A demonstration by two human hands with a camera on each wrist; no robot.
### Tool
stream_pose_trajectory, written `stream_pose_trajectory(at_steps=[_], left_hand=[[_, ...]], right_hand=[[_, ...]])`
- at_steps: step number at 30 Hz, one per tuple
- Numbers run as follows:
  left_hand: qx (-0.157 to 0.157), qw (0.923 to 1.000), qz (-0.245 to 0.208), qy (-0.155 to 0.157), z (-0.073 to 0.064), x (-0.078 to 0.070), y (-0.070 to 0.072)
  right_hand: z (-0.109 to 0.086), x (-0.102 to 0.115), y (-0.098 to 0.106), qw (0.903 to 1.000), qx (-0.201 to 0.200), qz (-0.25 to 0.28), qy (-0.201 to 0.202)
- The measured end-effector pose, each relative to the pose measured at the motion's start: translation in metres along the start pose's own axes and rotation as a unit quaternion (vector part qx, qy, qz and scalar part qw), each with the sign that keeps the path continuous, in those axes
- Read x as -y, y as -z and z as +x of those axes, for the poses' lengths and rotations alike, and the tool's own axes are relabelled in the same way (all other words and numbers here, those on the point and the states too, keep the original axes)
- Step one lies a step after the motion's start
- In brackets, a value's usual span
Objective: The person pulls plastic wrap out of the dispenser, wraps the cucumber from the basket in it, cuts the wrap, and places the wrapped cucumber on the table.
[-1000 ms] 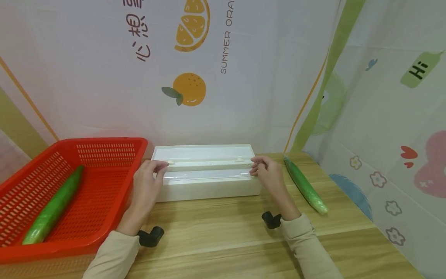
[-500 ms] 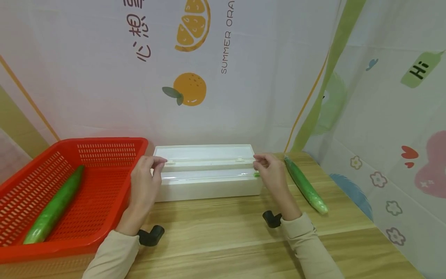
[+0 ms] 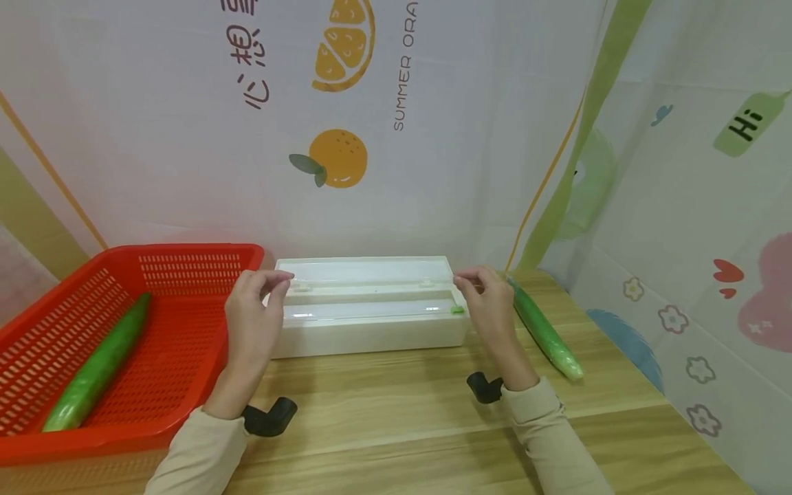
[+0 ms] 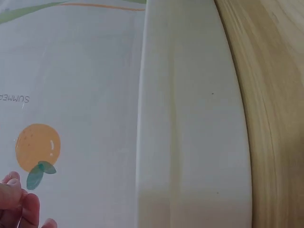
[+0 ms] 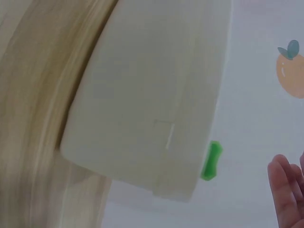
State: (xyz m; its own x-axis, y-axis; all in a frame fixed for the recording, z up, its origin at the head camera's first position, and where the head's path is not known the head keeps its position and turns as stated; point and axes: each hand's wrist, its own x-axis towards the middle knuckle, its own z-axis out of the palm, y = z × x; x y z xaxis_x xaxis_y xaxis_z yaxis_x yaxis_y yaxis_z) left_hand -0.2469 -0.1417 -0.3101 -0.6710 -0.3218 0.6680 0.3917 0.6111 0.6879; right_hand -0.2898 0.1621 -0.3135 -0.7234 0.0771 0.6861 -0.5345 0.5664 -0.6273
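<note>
A long white cling film dispenser (image 3: 371, 338) stands on the table against the back curtain, its lid (image 3: 365, 268) raised. Shiny clear cling film (image 3: 365, 309) stretches across its opening. My left hand (image 3: 255, 316) pinches the film between thumb and fingers above the dispenser's left end. Over the right end, my right hand (image 3: 487, 309) pinches the film's other corner. A small green slider (image 3: 457, 310) sits on the right end of the front edge, also seen in the right wrist view as a green tab (image 5: 212, 160). The film roll inside is hidden.
At the left stands a red plastic basket (image 3: 167, 426) with a cucumber (image 3: 102, 368) lying in it. Another cucumber (image 3: 544, 333) lies on the wooden table (image 3: 383, 419) to the right. Printed curtains (image 3: 482, 137) border the back and right sides.
Both hands have moved up and back from the dispenser's front part toward its lid, slightly farther apart. The green slider, hidden behind the right hand before, now shows. The cucumbers have stayed put.
</note>
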Motion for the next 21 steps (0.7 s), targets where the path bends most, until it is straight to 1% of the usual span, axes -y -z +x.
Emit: stream_pose_trajectory(at_steps=[3,6,8,9,13,17,21], left_hand=[[-0.008,0.9999,-0.011,0.008,0.001,-0.004,0.002],[-0.019,0.9997,-0.011,0.012,0.002,-0.008,0.004],[-0.023,0.9996,-0.010,0.015,0.002,-0.010,0.005],[-0.024,0.9995,-0.010,0.016,0.003,-0.011,0.006],[-0.020,0.9992,-0.017,0.029,0.004,-0.016,0.010],[-0.027,0.9983,-0.036,0.037,0.004,-0.019,0.011],[-0.048,0.9969,-0.053,0.032,0.003,-0.020,0.012]], right_hand=[[0.001,0.002,0.001,0.9999,-0.005,0.014,0.003],[0.002,0.006,0.002,0.9995,-0.010,0.029,-0.001],[0.002,0.014,0.004,0.9992,-0.013,0.038,-0.006],[0.002,0.019,0.005,0.9990,-0.015,0.041,-0.010],[0.003,0.026,0.006,0.9980,-0.025,0.056,-0.015],[0.006,0.019,0.006,0.9972,-0.029,0.064,-0.023],[0.006,0.019,0.007,0.9968,-0.033,0.070,-0.020]])
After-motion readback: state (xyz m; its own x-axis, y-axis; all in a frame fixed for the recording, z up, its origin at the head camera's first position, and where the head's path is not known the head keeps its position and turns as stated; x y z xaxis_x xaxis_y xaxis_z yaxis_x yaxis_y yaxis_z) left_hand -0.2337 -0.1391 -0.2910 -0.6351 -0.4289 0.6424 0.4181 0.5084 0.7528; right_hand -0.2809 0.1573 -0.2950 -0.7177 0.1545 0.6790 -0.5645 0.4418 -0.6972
